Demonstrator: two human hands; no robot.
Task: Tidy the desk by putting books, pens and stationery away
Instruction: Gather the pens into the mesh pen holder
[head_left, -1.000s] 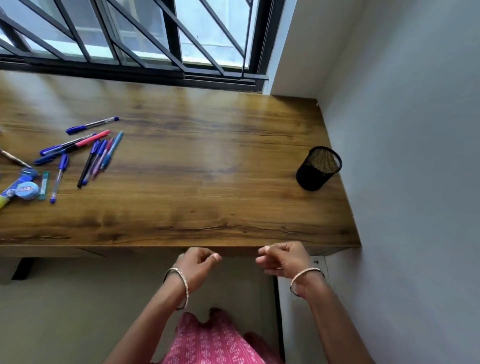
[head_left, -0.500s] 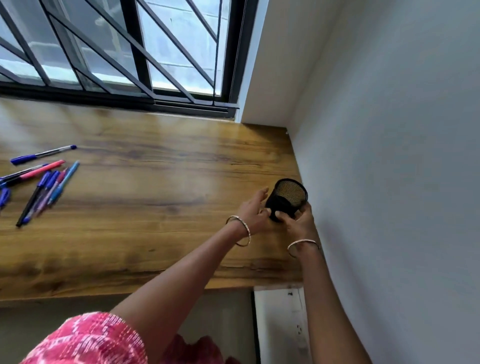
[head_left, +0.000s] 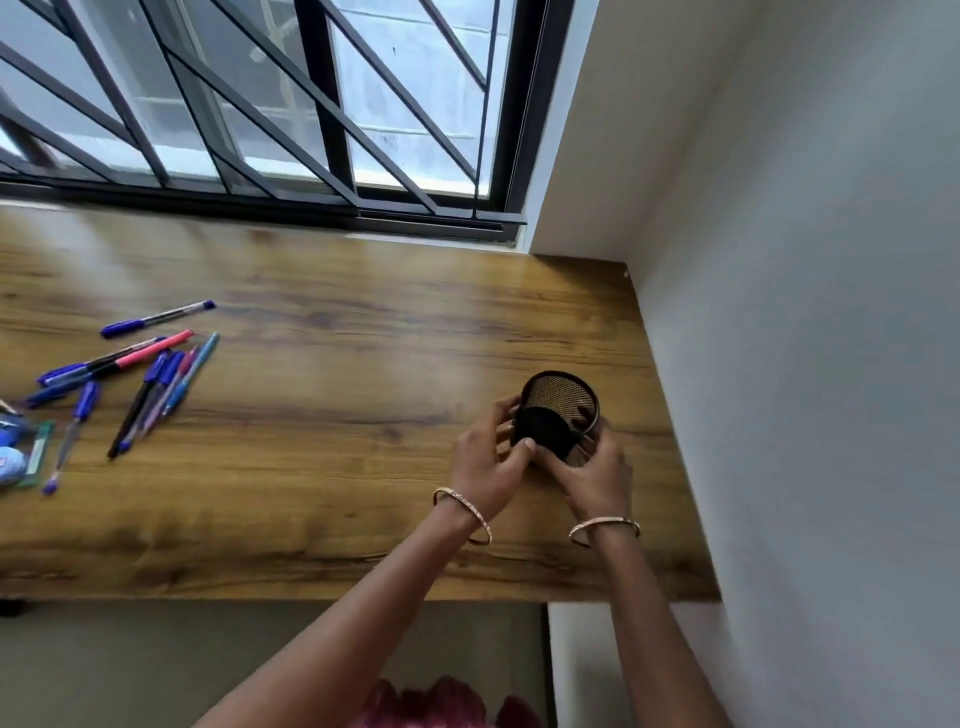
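Both your hands are on the black mesh pen cup (head_left: 558, 415), far right of the wooden desk (head_left: 332, 364), near the white wall (head_left: 831, 312). Cup tilts, its open mouth turned up and away from you; whether its base touches the desk, you cannot tell from here.

Your left hand (head_left: 485, 460) grips the cup's left side: fingers curled round the mesh, thumb pressed against the near wall. Your right hand (head_left: 597, 470) grips the right side: thumb laid across the near wall, fingers wrapped round the far side, fingertips showing dimly through the mesh. The two thumbs nearly meet on the front of the cup. A thin metal bangle sits on each wrist.

Pens (head_left: 156, 374) lie loose at the left of the desk, well apart from the cup. One blue pen (head_left: 156, 318) lies by itself nearest the window (head_left: 260, 104). Below it a pink pen (head_left: 150, 351) crosses a dark one, with more blue pens fanned out beside them. Another blue pen (head_left: 72, 434) lies closer to the left edge. At the far left, cut off by the frame, a small green clear case (head_left: 39, 454) and a pale blue round object (head_left: 9, 465); too cropped to identify.

Window has dark diagonal bars along the desk's far edge.
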